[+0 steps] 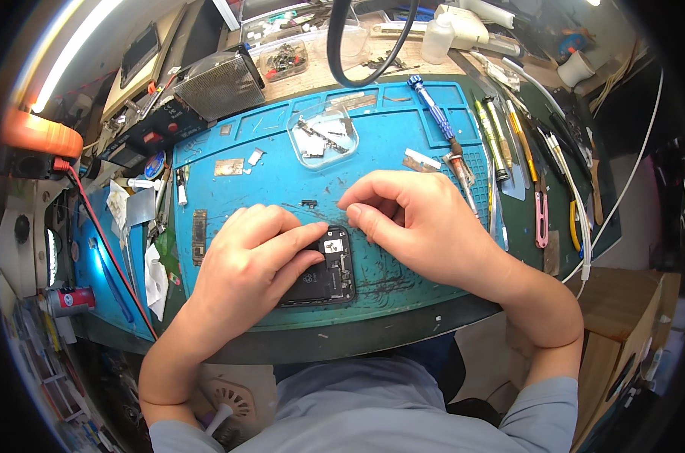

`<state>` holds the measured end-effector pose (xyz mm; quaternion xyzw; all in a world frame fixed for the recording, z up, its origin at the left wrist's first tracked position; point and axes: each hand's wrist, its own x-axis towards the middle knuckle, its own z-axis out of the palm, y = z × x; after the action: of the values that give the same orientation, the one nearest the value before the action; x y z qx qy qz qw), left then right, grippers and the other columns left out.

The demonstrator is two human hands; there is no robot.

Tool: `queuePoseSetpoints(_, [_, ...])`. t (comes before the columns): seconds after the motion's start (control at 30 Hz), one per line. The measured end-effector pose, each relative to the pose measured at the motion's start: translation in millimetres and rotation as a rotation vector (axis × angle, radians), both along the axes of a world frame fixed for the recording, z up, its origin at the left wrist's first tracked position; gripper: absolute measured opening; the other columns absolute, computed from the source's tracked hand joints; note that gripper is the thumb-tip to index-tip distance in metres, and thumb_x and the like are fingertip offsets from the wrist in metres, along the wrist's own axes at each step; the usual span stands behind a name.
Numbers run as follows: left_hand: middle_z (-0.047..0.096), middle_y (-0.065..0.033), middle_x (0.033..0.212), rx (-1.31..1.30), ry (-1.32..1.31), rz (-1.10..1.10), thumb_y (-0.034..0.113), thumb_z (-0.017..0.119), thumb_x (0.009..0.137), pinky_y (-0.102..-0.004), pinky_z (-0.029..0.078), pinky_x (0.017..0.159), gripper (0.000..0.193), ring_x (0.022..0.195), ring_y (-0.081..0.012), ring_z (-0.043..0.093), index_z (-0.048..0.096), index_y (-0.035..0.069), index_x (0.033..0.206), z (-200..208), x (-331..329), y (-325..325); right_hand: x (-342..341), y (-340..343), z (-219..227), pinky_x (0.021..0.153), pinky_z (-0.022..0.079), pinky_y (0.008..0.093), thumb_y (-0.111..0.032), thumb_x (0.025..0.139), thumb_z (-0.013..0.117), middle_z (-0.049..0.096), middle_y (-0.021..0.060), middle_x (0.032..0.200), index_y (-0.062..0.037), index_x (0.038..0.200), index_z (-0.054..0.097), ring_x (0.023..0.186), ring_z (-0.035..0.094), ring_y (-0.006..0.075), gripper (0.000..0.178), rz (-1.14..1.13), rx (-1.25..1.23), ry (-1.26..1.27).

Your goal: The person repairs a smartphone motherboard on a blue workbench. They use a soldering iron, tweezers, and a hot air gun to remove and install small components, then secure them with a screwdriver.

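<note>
An opened smartphone (329, 275) lies on the blue repair mat (403, 294), its inside facing up with a black battery and small metal parts showing. My left hand (255, 253) covers its left side; the fingertips and thumb press on it near its upper edge, and the hand is closed on it. Just off the phone's upper right corner hovers my right hand (414, 219), with fingers curled and thumb and index drawn together in a pinch. Whatever may be between those tips is too small to make out. A small black part (309, 203) sits on the mat above the phone.
A clear dish (323, 136) of small parts stands on the mat. A blue-handled screwdriver (435, 109) lies to its right, beside several tweezers and tools. A power-supply box (150, 132) stands at the back left. A black cable loop (338, 57) hangs over the far edge.
</note>
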<state>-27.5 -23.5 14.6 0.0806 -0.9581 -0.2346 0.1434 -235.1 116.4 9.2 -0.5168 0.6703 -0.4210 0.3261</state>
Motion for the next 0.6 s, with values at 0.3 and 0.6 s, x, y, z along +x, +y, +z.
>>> queuePoseSetpoints(0.3, [0.069,-0.0078,0.092,0.019,0.027,0.03,0.008,0.086,0.082,-0.0383,0.052,0.078,0.033,0.084,-0.0266,0.065,0.079,0.005,0.113,-2,-1,0,4,25,-10,0.07,0.058,0.0359,-0.004,0.082,0.074,0.069,0.0074,0.096,-0.0038,0.102,0.074,0.084,0.07,0.0257,0.019,0.169,-0.386,0.57])
queuePoseSetpoints(0.6, [0.07,-0.0084,0.09,0.195,0.004,0.065,0.004,0.088,0.078,-0.0342,0.055,0.069,0.025,0.08,-0.0228,0.069,0.078,0.002,0.101,-1,-5,-5,-1,28,-19,0.072,0.057,0.0344,-0.007,0.075,0.073,0.068,0.0072,0.101,-0.0017,0.108,0.075,0.084,0.066,0.0224,0.033,0.268,-0.46,0.699])
